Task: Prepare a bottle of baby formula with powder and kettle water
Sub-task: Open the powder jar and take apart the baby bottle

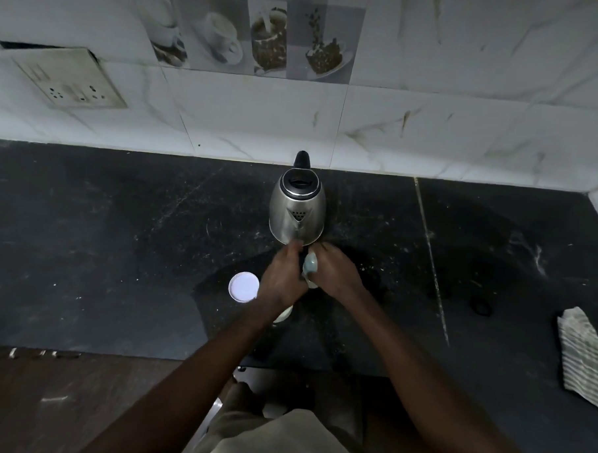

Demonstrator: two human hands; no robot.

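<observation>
A steel kettle with a black lid and handle stands on the dark counter, just beyond my hands. My right hand grips a small pale blue-grey bottle. My left hand is curled against the bottle's other side, fingers at its top; the bottle is mostly hidden between the two hands. A round white lid lies flat to the left of my left hand. Under my left wrist a pale round container shows only at its edge.
A striped cloth lies at the counter's right edge. A tiled wall with a socket plate rises behind the counter. The counter's front edge runs just below my forearms, with the floor at lower left.
</observation>
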